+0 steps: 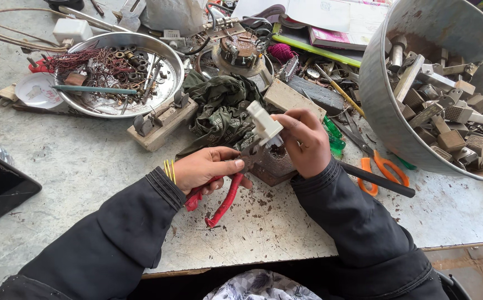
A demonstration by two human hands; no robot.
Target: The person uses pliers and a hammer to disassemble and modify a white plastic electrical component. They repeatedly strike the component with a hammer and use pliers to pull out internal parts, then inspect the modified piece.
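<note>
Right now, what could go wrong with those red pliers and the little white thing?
The pliers in the left hand bite close to the right hand fingers that hold the white plastic part, so a slip might pinch them. The part may crack and throw bits toward the face. The big metal tub of scrap parts leans near the right elbow, so a bump could possibly spill it.
</note>
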